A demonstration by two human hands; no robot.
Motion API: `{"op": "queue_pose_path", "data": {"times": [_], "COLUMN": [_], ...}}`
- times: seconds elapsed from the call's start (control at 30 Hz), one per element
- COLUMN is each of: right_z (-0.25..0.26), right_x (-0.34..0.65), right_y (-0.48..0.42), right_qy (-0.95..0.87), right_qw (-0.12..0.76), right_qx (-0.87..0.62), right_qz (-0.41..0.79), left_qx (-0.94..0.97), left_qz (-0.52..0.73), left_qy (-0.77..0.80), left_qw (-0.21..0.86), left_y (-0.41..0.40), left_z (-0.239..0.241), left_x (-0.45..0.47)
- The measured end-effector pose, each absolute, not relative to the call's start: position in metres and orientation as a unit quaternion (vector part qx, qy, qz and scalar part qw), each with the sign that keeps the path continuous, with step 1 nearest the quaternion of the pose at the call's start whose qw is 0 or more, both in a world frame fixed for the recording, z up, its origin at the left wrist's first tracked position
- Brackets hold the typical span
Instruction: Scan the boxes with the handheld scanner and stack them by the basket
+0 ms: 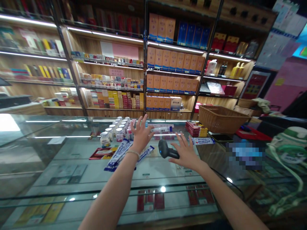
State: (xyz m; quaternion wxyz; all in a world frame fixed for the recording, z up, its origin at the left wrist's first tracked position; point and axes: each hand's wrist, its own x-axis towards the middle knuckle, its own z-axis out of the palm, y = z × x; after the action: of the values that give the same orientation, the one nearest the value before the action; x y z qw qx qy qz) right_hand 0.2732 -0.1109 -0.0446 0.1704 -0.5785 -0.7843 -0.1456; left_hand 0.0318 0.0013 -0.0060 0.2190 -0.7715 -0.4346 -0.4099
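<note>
My left hand (pixel 141 136) is held over the glass counter with its fingers spread and nothing in it. Under and beside its wrist lie several long blue-and-white packets (pixel 120 154), fanned out. Just behind them stand rows of small white-capped bottles (pixel 119 132). My right hand (pixel 186 153) also has its fingers apart, at the handle end of a black barcode scanner (pixel 163 149). Whether it touches the handle, I cannot tell. A flat red-and-yellow packet (pixel 103 153) lies left of the long packets. Another blue-and-white packet (pixel 203 141) rests beyond my right hand.
A stack of red-and-yellow packets (pixel 196 129) sits by a wicker basket (pixel 222 118) at the counter's back right. A green-and-white strapped bag (pixel 291 147) is at far right. Boxed goods are displayed inside the glass counter (pixel 79 188). Stocked shelves (pixel 172 84) line the back wall.
</note>
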Motion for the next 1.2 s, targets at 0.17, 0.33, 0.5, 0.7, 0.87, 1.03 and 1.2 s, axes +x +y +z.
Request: {"op": "queue_pose_path", "data": {"times": [0.17, 0.33, 0.5, 0.7, 0.87, 1.03, 1.2], "right_z": [-0.045, -0.045, -0.047, -0.041, -0.037, -0.036, -0.032], "right_x": [0.268, 0.262, 0.255, 0.259, 0.266, 0.266, 0.264], "right_y": [-0.112, -0.109, -0.106, -0.109, -0.118, -0.123, -0.125], "right_qy": [-0.782, -0.789, -0.785, -0.774, -0.737, -0.721, -0.724], "right_qw": [0.178, 0.176, 0.189, 0.283, 0.331, 0.322, 0.301], "right_qx": [-0.582, -0.574, -0.573, -0.559, -0.586, -0.612, -0.619], "right_qz": [-0.136, -0.13, -0.137, -0.091, -0.059, -0.054, -0.047], "left_qx": [-0.77, -0.772, -0.771, -0.769, -0.767, -0.765, -0.763], "left_qz": [-0.409, -0.405, -0.399, -0.396, -0.394, -0.395, -0.396], "left_qy": [-0.438, -0.441, -0.446, -0.45, -0.459, -0.461, -0.463], "left_qw": [0.219, 0.214, 0.218, 0.22, 0.216, 0.216, 0.217], "left_y": [0.001, 0.001, 0.002, 0.004, 0.005, 0.007, 0.007], "left_z": [-0.007, -0.007, -0.007, -0.008, -0.008, -0.009, -0.009], "left_x": [0.032, 0.033, 0.032, 0.031, 0.031, 0.03, 0.029]}}
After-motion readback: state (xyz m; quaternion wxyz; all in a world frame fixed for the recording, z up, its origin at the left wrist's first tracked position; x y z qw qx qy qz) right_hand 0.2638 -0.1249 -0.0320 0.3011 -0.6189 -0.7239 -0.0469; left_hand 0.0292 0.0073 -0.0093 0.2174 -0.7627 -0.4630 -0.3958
